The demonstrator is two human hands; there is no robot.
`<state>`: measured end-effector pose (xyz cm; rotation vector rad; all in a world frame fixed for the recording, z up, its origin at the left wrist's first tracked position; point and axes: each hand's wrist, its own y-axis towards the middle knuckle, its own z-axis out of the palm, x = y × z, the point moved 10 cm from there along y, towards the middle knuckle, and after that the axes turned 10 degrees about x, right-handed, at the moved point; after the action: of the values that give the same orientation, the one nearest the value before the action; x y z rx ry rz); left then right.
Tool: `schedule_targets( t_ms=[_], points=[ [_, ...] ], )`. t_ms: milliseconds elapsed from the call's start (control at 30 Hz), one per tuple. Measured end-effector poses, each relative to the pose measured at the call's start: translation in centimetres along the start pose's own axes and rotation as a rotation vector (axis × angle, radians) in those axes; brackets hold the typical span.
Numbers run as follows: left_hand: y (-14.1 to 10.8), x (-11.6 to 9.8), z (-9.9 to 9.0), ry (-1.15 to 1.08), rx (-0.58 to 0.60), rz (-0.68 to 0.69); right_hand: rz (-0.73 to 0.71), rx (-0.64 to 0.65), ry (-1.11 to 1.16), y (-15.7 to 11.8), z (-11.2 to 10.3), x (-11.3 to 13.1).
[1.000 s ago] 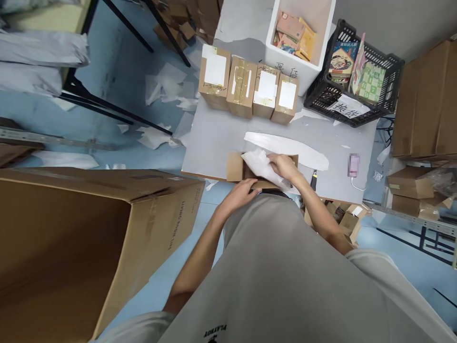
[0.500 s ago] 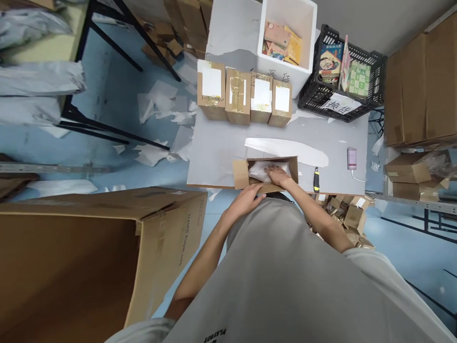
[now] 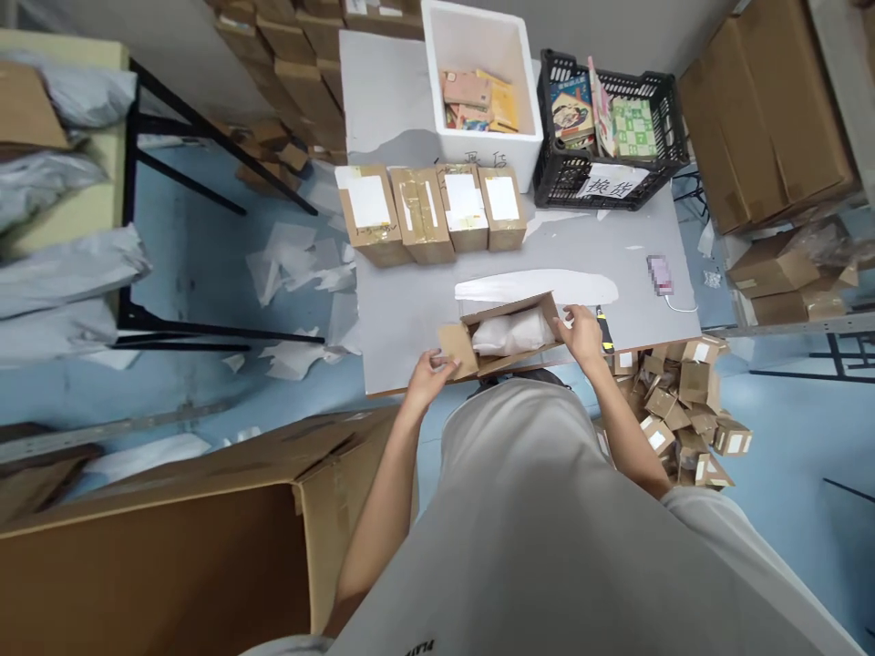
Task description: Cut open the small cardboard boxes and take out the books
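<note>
While your left hand point(image 3: 427, 381) and right hand point(image 3: 581, 335), fingers slightly parted, touch its ends, the brown box point(image 3: 512, 363) gapes. Puffy white wrap point(image 3: 512, 333) lies inside.

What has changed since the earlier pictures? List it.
The white bundle, first sticking out of the open box, now lies inside. The right hand has let go of it, moving to the box's right end; the left hand went leftward to the flap. Four taped boxes stayed put.
</note>
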<state>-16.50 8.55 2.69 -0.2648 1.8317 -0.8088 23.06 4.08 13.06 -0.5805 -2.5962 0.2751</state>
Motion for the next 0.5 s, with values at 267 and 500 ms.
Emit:
schedule_targets(
  t_ms=[267,500],
  points=[
    [0.0,-1.5,2.8,-0.064,0.084,0.021,0.100,0.036,0.066,-1.3,0.9,-1.0],
    [-0.5,-5.0,6.4,0.009,0.241,0.133,0.259,-0.136,0.181,-6.6,-2.5,-7.0]
  ],
)
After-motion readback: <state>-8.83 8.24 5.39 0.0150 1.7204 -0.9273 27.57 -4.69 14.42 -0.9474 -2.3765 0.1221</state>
